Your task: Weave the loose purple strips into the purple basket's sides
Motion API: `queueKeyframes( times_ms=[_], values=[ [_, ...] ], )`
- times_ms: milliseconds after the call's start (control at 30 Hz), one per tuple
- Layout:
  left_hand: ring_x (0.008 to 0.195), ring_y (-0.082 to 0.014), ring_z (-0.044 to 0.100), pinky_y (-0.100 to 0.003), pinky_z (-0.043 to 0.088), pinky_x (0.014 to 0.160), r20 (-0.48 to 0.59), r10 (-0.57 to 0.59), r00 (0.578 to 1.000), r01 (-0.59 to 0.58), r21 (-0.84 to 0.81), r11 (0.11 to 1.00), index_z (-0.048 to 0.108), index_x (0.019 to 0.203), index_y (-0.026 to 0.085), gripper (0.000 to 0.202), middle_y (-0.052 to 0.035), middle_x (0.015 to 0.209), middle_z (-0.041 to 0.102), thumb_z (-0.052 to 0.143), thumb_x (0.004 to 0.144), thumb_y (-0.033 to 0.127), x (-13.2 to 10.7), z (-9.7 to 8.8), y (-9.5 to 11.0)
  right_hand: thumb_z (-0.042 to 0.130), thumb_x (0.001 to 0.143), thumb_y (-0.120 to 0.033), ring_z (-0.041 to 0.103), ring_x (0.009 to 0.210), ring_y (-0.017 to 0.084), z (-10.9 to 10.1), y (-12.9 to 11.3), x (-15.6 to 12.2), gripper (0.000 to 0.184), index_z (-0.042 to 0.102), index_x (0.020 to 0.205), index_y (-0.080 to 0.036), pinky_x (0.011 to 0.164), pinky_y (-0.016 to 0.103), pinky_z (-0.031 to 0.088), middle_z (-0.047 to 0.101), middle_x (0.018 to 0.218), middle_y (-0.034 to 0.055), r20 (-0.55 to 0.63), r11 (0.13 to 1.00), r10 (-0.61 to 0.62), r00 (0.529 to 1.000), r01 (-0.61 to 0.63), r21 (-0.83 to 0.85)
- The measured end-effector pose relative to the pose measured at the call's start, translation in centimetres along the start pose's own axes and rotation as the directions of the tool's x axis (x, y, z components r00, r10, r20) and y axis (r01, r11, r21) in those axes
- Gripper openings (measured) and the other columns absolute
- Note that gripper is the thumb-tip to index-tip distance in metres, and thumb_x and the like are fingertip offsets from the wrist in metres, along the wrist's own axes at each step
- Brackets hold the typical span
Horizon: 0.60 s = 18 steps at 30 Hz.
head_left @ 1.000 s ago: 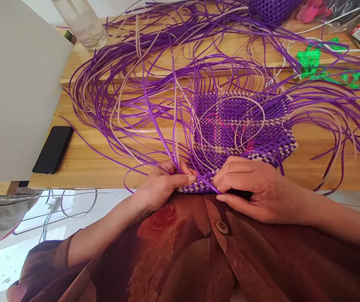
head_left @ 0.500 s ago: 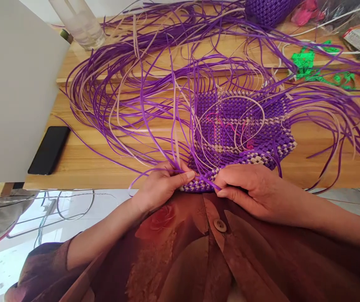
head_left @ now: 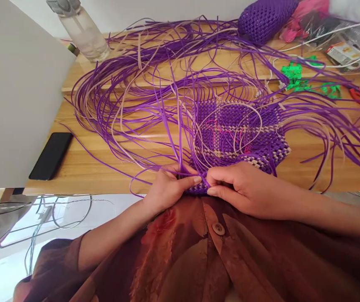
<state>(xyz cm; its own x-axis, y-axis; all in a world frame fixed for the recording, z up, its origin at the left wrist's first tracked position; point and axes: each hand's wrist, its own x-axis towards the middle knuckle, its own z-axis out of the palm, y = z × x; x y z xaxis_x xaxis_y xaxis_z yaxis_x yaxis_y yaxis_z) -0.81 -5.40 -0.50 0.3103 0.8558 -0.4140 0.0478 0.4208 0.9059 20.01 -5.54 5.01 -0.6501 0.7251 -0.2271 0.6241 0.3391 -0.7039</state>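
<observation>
A woven purple and beige panel (head_left: 239, 126) lies at the table's front edge, with long loose strips fanning from its sides. My left hand (head_left: 170, 184) is closed on the panel's near left edge, thumb on top. Purple strips (head_left: 180, 142) rise from beside its fingers. To its right, my right hand (head_left: 241, 184) pinches a purple strip (head_left: 204, 178) between thumb and bent forefinger, close to the left thumb. Pink thread (head_left: 217, 126) and a looped beige strip lie over the weave. My hands cover part of the near edge.
A black phone (head_left: 50, 156) lies at the table's left. Behind stand a clear bottle (head_left: 85, 35) and a purple woven piece (head_left: 264, 21). Green scraps (head_left: 293, 75) and a plastic-wrapped packet (head_left: 345, 54) lie at the back right. Bundled strips (head_left: 95, 92) sweep across the left side.
The camera view has shifted, so the table things sit lower. My right hand has moved closer to the left, with the purple strip. Purple strips now stand upright by my left hand.
</observation>
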Motion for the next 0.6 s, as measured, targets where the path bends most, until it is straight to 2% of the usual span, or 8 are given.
queueKeyframes(
  times_ms=[67,167,233,333,467,533,567,600],
  values=[
    [0.069,-0.0136,0.062,-0.026,0.049,0.068,-0.007,0.028,1.000,-0.028,0.010,1.000,0.072,0.079,0.014,0.021,-0.0024,0.077,0.072,0.083,0.068,0.029,0.1,-0.1,0.2,0.050,0.097,-0.034,0.049,0.059,0.009,-0.4,-0.1,0.6,0.023,0.058,0.082,-0.019,0.060,0.025,0.031,0.059,0.067,-0.0042,-0.057,0.999,-0.013,0.998,0.011,-0.030],
    [0.068,-0.0133,0.061,-0.025,0.048,0.068,-0.007,0.063,0.998,-0.062,0.032,0.998,0.072,0.079,0.014,0.023,-0.0024,0.076,0.071,0.082,0.070,0.032,0.2,-0.2,0.4,0.048,0.097,-0.027,0.058,0.071,0.010,-0.9,0.0,1.6,0.020,0.066,0.095,-0.019,0.067,0.025,0.036,0.068,0.082,-0.0009,-0.176,0.994,-0.079,0.981,0.064,-0.089],
    [0.068,-0.0132,0.060,-0.025,0.047,0.067,-0.013,0.074,0.997,-0.073,0.046,0.996,0.071,0.079,0.014,0.024,-0.0019,0.076,0.070,0.083,0.070,0.034,0.1,-0.2,0.4,0.049,0.096,-0.024,0.061,0.075,0.012,-1.1,0.2,2.5,0.022,0.070,0.095,-0.018,0.068,0.026,0.037,0.070,0.084,0.0008,-0.203,0.990,-0.102,0.974,0.080,-0.115],
    [0.066,-0.0126,0.058,-0.025,0.046,0.066,-0.019,0.105,0.994,-0.103,0.086,0.991,0.070,0.078,0.015,0.023,-0.0008,0.072,0.068,0.082,0.071,0.033,0.1,-0.3,0.4,0.055,0.092,-0.030,0.058,0.065,0.011,-1.1,0.3,3.8,0.022,0.073,0.087,-0.018,0.063,0.026,0.036,0.069,0.073,-0.0006,-0.174,0.998,-0.042,0.984,0.032,-0.058],
    [0.065,-0.0120,0.056,-0.024,0.045,0.063,-0.010,0.134,0.991,-0.132,0.115,0.985,0.070,0.077,0.014,0.021,-0.0006,0.071,0.068,0.080,0.073,0.031,0.1,-0.3,0.7,0.066,0.084,-0.036,0.047,0.053,0.008,-1.3,1.0,5.8,0.021,0.067,0.074,-0.017,0.054,0.026,0.033,0.058,0.059,-0.0042,-0.064,0.977,0.058,0.996,-0.044,0.210],
    [0.065,-0.0122,0.057,-0.024,0.045,0.063,-0.003,0.121,0.993,-0.120,0.091,0.989,0.070,0.076,0.014,0.020,-0.0010,0.072,0.068,0.081,0.072,0.031,0.1,-0.3,0.9,0.067,0.082,-0.033,0.044,0.053,0.008,-2.1,1.8,6.9,0.021,0.060,0.070,-0.017,0.054,0.026,0.032,0.054,0.058,-0.0046,-0.188,0.958,0.054,0.981,0.002,0.286],
    [0.065,-0.0122,0.057,-0.024,0.046,0.063,0.002,0.108,0.994,-0.108,0.077,0.991,0.070,0.076,0.014,0.020,-0.0011,0.072,0.069,0.081,0.071,0.030,0.1,-0.3,0.9,0.066,0.082,-0.031,0.044,0.055,0.008,-2.7,2.4,7.6,0.021,0.058,0.069,-0.018,0.055,0.027,0.033,0.053,0.059,-0.0044,-0.324,0.966,0.048,0.945,0.038,0.256],
    [0.064,-0.0122,0.058,-0.024,0.046,0.063,0.005,0.093,0.996,-0.093,0.065,0.993,0.070,0.076,0.014,0.020,-0.0011,0.072,0.069,0.082,0.071,0.030,0.2,-0.3,0.9,0.066,0.082,-0.030,0.043,0.056,0.009,-3.5,3.1,8.2,0.021,0.056,0.069,-0.018,0.057,0.027,0.033,0.052,0.060,-0.0039,-0.473,0.981,0.040,0.880,0.056,0.188]
  ],
)
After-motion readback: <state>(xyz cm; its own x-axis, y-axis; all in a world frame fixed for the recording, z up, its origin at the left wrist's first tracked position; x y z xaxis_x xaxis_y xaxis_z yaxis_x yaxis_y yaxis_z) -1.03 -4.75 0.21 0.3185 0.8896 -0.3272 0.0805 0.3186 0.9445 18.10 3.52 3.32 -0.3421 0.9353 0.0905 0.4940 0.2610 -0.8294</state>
